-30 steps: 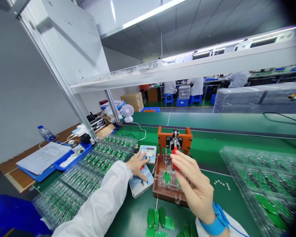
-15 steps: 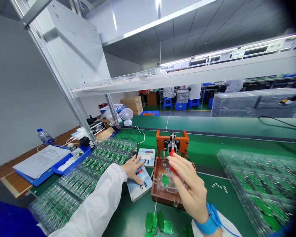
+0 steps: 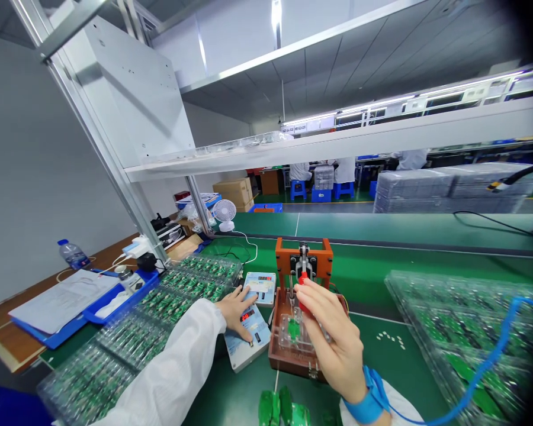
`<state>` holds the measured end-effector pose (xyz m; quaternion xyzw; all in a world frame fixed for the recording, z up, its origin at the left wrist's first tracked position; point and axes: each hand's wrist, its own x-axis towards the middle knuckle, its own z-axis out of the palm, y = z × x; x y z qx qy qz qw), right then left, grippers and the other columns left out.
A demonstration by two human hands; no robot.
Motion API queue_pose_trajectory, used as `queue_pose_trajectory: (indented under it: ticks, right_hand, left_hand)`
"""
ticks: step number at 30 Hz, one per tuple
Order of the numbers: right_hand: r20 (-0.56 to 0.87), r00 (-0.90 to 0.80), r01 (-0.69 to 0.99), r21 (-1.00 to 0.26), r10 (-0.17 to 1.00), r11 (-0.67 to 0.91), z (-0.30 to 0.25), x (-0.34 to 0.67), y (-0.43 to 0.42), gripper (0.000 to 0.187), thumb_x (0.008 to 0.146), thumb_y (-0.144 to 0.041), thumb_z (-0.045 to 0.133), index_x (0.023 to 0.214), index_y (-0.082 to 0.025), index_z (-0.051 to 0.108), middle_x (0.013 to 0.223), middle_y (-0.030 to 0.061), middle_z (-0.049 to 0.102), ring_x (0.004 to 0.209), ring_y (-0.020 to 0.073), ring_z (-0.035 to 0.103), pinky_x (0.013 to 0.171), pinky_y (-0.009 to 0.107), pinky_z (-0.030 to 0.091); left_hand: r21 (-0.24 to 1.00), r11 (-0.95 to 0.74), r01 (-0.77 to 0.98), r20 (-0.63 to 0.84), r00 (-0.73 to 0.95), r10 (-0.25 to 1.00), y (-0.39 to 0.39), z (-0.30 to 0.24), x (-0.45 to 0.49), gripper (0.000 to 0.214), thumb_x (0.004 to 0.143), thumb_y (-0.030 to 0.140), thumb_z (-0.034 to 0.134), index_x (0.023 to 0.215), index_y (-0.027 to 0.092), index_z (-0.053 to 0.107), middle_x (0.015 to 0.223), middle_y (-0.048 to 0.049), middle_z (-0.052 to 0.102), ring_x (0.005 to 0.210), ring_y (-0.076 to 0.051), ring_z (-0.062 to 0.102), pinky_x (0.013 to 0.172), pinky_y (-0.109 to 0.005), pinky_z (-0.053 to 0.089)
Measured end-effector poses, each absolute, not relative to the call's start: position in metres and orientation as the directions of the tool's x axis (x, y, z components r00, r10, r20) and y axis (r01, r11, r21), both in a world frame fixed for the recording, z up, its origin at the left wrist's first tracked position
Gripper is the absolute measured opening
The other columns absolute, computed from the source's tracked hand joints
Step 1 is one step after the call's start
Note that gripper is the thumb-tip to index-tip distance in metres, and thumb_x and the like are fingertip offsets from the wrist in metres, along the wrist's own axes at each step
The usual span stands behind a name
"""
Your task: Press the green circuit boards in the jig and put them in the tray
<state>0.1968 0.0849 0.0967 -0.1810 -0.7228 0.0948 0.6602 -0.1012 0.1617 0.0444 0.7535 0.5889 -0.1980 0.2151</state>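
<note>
My left hand lies with fingers spread over two light blue meter boxes with red digits, an upper box and a lower box. Its thumb is on the lower box near a dark button. My right hand, with a blue wrist strap, is closed on the red handle of a toggle clamp. That clamp sits on an orange frame over a brown test fixture. A small green circuit board shows in the fixture's clear holder; my right hand hides part of it.
Green boards lie in front of the fixture. Clear trays of boards stand on the left and right. Small pale pieces lie right of the fixture. A white fan is behind; a blue cord crosses the right tray.
The view has shifted slightly. Both hands keep about the same places on the boxes and the handle. The red digits on the boxes look different, and the blue cord now hangs across the right tray.
</note>
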Motion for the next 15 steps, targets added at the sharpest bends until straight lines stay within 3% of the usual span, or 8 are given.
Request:
queue_pose_trajectory:
  ticks: [8, 12, 13, 15]
  right_hand:
    - [0.925, -0.069, 0.17, -0.358, 0.373, 0.918, 0.094, 0.196, 0.086, 0.051, 0.099, -0.001, 0.053, 0.142, -0.026, 0.063, 0.137, 0.0061, 0.069, 0.134, 0.025, 0.061, 0.108, 0.042, 0.058]
    - [0.942, -0.035, 0.197, -0.321, 0.334, 0.926, 0.098, 0.193, 0.087, 0.043, 0.101, -0.006, 0.053, 0.137, -0.024, 0.066, 0.131, 0.0074, 0.072, 0.129, 0.0254, 0.065, 0.105, 0.041, 0.061]
    - [0.946, -0.02, 0.2, -0.313, 0.323, 0.928, 0.099, 0.192, 0.088, 0.041, 0.102, -0.007, 0.053, 0.137, -0.025, 0.066, 0.13, 0.0076, 0.073, 0.128, 0.0256, 0.066, 0.103, 0.04, 0.062]
    - [0.952, -0.006, 0.208, -0.298, 0.306, 0.932, 0.1, 0.191, 0.089, 0.039, 0.103, -0.01, 0.053, 0.137, -0.025, 0.066, 0.13, 0.0077, 0.073, 0.126, 0.0258, 0.067, 0.101, 0.039, 0.063]
  left_hand:
    - [-0.019, -0.236, 0.972, -0.537, 0.189, 0.822, 0.163, 0.043, -0.096, 0.147, 0.052, 0.081, 0.083, 0.167, 0.023, 0.014, 0.171, -0.0197, -0.009, 0.155, -0.047, -0.015, 0.124, -0.068, 0.003]
    - [-0.051, -0.199, 0.979, -0.457, 0.154, 0.876, 0.15, 0.048, -0.086, 0.145, 0.047, 0.063, 0.092, 0.166, 0.021, 0.023, 0.172, -0.019, -0.003, 0.157, -0.047, -0.007, 0.127, -0.062, 0.009]
    - [-0.034, -0.168, 0.985, -0.415, 0.139, 0.899, 0.142, 0.048, -0.084, 0.14, 0.049, 0.058, 0.093, 0.166, 0.02, 0.025, 0.172, -0.0188, 0.004, 0.158, -0.047, 0.002, 0.128, -0.059, 0.014]
    - [0.131, -0.16, 0.978, -0.256, 0.189, 0.948, 0.119, 0.045, -0.08, 0.102, 0.071, 0.054, 0.082, 0.161, 0.027, 0.04, 0.164, -0.0151, 0.04, 0.152, -0.042, 0.034, 0.125, -0.055, 0.029]
